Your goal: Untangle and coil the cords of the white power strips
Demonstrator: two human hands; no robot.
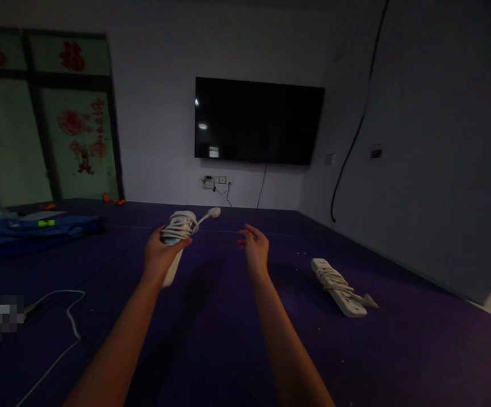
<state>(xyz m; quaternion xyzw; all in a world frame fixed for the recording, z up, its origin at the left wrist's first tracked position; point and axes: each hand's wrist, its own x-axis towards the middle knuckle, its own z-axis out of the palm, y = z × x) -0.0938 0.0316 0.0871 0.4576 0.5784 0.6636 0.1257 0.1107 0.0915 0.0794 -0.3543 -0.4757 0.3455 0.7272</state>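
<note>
My left hand (159, 254) is closed around a white power strip (178, 233) with its cord wound round it; the plug end sticks out to the upper right. My right hand (254, 245) hovers just to the right of it, fingers apart and holding nothing. A second white power strip (339, 287), also wrapped in its cord, lies on the dark purple floor (228, 339) to the right of my right arm.
A loose white cable (65, 305) trails across the floor at the left. Blue fabric and small items (33, 229) lie at the far left. A dark TV (256, 120) hangs on the far wall above a wall socket (215, 181). A black cable (356, 130) runs down the right wall.
</note>
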